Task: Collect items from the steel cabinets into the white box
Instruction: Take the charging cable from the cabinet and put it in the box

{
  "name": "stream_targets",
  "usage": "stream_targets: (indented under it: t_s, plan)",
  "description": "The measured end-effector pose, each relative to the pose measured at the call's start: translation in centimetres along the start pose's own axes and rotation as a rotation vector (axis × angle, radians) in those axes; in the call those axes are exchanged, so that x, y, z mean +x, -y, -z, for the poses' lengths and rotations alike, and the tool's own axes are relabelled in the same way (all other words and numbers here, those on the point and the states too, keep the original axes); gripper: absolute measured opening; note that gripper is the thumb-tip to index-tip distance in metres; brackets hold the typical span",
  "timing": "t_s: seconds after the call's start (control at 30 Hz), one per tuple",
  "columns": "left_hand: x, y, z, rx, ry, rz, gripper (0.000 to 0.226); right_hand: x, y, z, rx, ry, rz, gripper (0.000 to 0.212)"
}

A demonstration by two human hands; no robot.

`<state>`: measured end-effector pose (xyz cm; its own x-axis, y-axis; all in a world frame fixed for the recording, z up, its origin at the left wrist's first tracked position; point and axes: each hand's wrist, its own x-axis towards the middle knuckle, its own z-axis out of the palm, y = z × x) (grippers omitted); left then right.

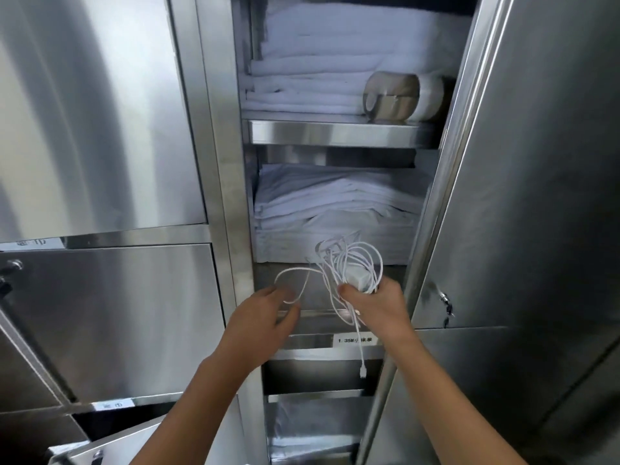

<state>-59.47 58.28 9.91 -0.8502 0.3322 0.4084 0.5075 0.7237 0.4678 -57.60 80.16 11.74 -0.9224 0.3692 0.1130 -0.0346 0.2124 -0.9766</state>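
I read "1.35M", then blurred Chinese characters, on a white label (pixel 357 340) at the front edge of a shelf (pixel 302 342). Two small labels (pixel 30 243) (pixel 112 405) on the left rails of the cabinet (pixel 134 297) are illegible.

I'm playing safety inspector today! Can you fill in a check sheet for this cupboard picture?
Surface: steel shelf, bare at the front.
Job's things: white charger with tangled cable; white box not in view.
Clutter: folded linen on two shelves; tape rolls on the upper one.
Hands: right hand grips charger and cable bundle; left hand open at a loose loop.
Cables: one plug end dangles below the shelf edge.
Surroundings: steel cabinet, its door open on the right.
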Motion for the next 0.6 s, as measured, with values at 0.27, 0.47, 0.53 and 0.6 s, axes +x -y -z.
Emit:
stream_targets:
  t_s: [0.27,0.47,0.53,0.6]
  plan:
    - [-2.0,-4.4,3.4,0.035,-0.075,0.000,0.018,-2.6,3.2,4.0,0.069,0.036,0.055,0.005]
    - [-4.4,-6.6,3.7,0.057,-0.068,-0.003,0.020,-6.0,2.4,6.2,0.074,0.036,0.018,0.010]
    - [-5.2,-7.5,2.5,0.026,-0.027,-0.010,0.021,-7.5,1.4,7.3,0.077,0.008,0.008,0.012]
    - [-5.5,-8.5,0.8,-0.011,0.036,-0.039,0.027,-8.8,0.5,8.7,0.078,-0.043,-0.005,0.014]
